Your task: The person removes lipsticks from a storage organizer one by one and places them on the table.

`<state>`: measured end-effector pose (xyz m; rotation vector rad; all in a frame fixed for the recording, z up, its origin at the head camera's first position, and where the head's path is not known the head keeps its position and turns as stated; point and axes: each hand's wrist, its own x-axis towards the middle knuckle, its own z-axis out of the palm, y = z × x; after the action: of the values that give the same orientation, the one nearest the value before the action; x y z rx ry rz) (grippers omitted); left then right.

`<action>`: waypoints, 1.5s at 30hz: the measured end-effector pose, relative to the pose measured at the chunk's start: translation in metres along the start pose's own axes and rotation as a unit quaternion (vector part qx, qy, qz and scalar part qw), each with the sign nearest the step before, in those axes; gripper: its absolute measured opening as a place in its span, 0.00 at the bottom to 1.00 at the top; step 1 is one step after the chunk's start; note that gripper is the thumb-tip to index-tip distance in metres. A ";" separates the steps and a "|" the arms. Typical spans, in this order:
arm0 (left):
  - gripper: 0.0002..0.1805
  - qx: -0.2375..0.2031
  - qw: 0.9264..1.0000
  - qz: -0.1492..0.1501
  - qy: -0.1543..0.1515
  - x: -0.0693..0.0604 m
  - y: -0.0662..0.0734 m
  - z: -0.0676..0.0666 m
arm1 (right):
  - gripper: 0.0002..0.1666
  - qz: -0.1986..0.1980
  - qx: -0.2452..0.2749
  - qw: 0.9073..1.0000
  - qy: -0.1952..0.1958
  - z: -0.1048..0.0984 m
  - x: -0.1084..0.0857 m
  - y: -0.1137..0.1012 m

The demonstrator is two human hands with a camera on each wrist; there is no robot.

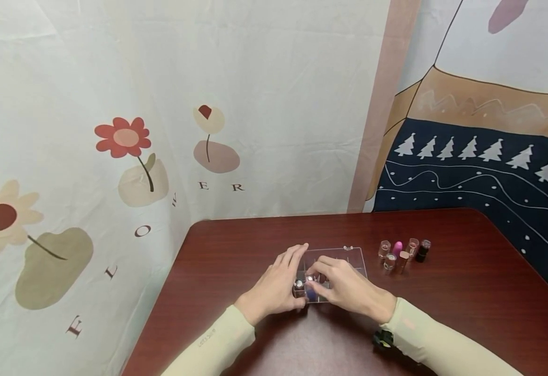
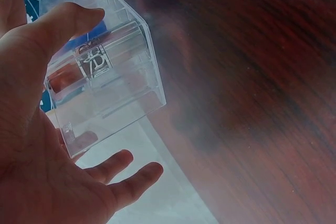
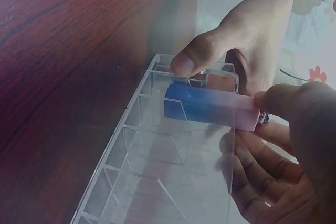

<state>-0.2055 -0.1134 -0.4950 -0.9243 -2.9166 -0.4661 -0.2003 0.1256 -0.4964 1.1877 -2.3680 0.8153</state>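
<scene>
A clear divided box [image 1: 357,257] lies on the table, its compartments open at the top. My left hand [image 1: 277,284] holds its left end, thumb at the near side and fingers along the far side. In the corner compartment by that hand stands a clear-cased lipstick [image 2: 94,60]. My right hand [image 1: 349,287] pinches a blue-to-pink lipstick tube [image 3: 210,106] near its pink end. The tube's blue end is inside the compartment beside the corner one; whether it touches the bottom I cannot tell.
Several lipsticks stand in a group to the right of the box, among them a magenta one [image 1: 398,247], a clear-capped one [image 1: 384,249] and a black one [image 1: 422,251]. The reddish-brown table [image 1: 236,245] meets patterned cloth [image 1: 278,104] behind.
</scene>
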 end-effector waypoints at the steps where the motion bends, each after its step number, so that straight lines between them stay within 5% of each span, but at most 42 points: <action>1: 0.75 0.000 1.000 -0.001 0.000 0.000 0.000 0.000 | 0.08 0.000 0.000 1.000 0.001 0.000 0.000 0.000; 45: 0.75 0.016 1.000 0.013 0.006 0.000 -0.001 0.001 | 0.13 -0.020 -0.029 0.998 0.060 -0.026 -0.002 -0.003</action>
<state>-0.2057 -0.1142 -0.4958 -0.9509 -2.8889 -0.4203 -0.1949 0.1417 -0.4763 1.1272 -2.2484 0.7760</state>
